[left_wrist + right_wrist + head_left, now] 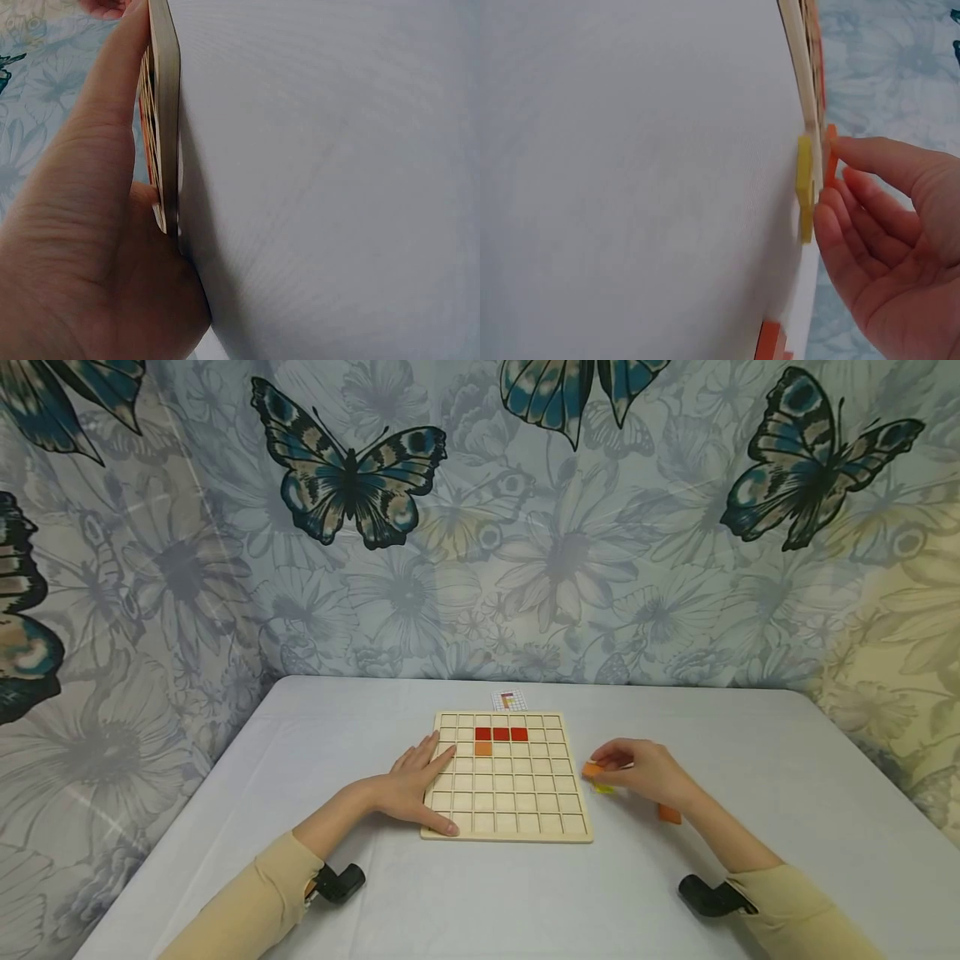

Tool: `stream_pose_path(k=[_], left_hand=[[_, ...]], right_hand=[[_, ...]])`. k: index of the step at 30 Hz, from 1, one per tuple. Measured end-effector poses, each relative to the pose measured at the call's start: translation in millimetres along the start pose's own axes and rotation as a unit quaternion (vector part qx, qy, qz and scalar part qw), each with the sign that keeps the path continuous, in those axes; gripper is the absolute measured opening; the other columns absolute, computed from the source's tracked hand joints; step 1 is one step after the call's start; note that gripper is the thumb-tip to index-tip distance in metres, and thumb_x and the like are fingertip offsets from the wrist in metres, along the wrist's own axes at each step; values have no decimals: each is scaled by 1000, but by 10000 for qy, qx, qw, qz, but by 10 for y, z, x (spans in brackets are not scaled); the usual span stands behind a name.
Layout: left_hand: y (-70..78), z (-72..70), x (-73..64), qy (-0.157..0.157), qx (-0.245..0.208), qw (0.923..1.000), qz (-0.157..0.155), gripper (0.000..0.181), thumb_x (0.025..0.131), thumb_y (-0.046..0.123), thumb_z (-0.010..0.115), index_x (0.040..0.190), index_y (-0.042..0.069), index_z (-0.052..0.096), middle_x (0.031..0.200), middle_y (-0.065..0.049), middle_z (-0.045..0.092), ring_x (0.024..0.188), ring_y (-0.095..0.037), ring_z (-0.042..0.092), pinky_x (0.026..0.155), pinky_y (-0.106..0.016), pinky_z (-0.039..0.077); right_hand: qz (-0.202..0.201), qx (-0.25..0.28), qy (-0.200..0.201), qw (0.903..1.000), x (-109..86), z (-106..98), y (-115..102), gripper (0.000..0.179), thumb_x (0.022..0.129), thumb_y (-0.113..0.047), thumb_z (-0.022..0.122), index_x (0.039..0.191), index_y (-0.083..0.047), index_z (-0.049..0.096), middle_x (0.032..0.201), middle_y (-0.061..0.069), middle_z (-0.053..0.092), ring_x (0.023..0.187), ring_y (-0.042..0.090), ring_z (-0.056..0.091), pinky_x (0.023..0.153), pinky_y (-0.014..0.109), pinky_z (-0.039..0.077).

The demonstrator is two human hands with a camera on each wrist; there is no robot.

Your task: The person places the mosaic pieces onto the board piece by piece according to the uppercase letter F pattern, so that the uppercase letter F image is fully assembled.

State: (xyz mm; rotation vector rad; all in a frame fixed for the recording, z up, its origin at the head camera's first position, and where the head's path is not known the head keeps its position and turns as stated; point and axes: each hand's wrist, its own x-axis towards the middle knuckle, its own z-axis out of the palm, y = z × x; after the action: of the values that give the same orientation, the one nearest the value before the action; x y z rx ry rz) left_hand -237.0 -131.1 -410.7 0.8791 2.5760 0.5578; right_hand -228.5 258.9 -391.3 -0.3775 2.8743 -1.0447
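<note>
A wooden grid board [510,802] lies on the white table. Three red square tiles [501,734] sit in a row in its upper part, with an orange tile [483,748] under the leftmost one. My left hand [408,789] rests along the board's left edge, fingers spread and thumb at the lower left corner. My right hand [637,770] is just off the board's right side. Thumb and fingertips pinch another orange tile [831,157]. Below that hand, yellow tiles [804,180] lie on the table, partly hidden in the head view.
A small card [509,700] printed with a coloured grid pattern lies behind the board. Orange-red tiles [670,814] lie under the right wrist. A butterfly-patterned cloth [570,568] hangs behind the table's far edge.
</note>
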Motion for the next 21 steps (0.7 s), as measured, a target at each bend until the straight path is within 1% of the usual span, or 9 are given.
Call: stream_pose_path(k=[1,4,11,21], left_hand=[[13,-9,-6,-8,-2,10000,1,121,75,62,75,158,11,4,160,-18,-17,147,-29,-15,116,-52,-2],[24,-14,-13,-3,23,10000,-7,121,75,62,75,158,11,4,160,-18,-16,147,-30,-15,116,-52,-1],[24,-15,-7,34,-39,10000,27,121,74,61,76,158,9,5,160,-20,-15,147,-31,-14,116,-54,-1],[-37,24,14,54,-134,9998,118,125,72,71,71,158,8,4,160,-19,-16,147,-30,-16,115,-53,-4]], right_hand=[[0,9,-15,10000,11,13,-20,32,82,-31,80,105,-9,72,92,-3,69,89,16,62,74,33,50],[-67,82,-46,9999,46,50,-76,34,83,-31,79,106,-9,71,93,-3,69,90,16,63,76,33,50],[-176,386,-150,9990,127,159,-206,32,82,-27,80,108,-9,72,94,-3,69,91,16,63,77,32,50],[-364,576,-242,9974,256,357,-401,27,81,-18,79,106,-9,72,91,-2,68,86,15,61,76,32,50]])
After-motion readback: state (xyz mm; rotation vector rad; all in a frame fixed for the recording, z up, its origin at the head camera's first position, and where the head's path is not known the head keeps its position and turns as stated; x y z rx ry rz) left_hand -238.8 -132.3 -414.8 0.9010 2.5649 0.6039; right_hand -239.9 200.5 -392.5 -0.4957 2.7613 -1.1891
